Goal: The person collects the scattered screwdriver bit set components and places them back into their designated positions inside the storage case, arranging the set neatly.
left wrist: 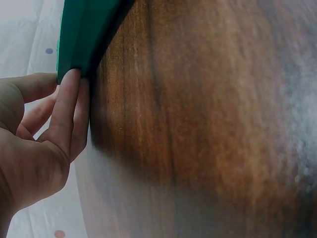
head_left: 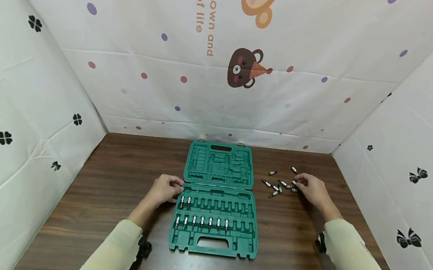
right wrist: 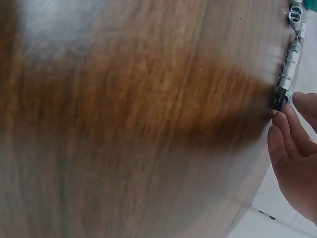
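A green plastic tool case (head_left: 213,240) lies unfolded on the table, its lid toward the back. My left hand (head_left: 165,189) holds the left edge of the case near the hinge; the left wrist view shows thumb and fingers around a green corner (left wrist: 74,54). Two bit sockets (head_left: 185,202) stand in the upper row's left slots, and several more (head_left: 202,223) fill the lower row from the left. My right hand (head_left: 310,188) is at the loose pile (head_left: 275,187) of bit sockets, its thumb and fingertips pinching a bit socket (head_left: 294,182).
One loose bit socket (head_left: 294,170) lies behind the right hand, another (head_left: 272,173) behind the pile. The brown wooden table (head_left: 113,186) is bounded by a printed cloth (head_left: 158,92) at the back and cloth walls on both sides.
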`<state>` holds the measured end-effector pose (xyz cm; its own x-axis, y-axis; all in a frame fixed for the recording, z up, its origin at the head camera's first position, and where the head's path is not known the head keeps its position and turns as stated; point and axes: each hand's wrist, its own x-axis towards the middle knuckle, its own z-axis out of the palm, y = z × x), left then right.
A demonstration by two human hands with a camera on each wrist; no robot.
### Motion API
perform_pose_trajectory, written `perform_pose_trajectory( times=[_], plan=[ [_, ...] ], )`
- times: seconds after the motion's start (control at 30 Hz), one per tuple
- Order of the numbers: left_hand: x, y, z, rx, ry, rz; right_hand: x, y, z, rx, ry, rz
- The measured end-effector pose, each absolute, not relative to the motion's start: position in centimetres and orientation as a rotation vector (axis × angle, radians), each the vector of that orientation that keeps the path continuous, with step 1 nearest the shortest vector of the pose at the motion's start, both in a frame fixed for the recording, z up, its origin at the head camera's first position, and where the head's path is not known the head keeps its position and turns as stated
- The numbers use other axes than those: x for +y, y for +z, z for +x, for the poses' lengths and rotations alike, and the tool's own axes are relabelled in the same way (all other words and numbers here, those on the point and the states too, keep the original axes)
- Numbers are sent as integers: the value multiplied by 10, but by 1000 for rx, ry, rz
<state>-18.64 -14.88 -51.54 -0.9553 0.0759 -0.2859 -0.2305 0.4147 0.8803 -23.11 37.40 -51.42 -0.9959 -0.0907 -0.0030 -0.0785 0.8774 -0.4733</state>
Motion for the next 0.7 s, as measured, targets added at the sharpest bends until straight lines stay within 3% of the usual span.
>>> perform_pose_trajectory(
  times=[0.7],
  plan=[
    [-148,-516,-186,2402,1552,-138,369,-517,-241,3052,-656,-217]
  ],
)
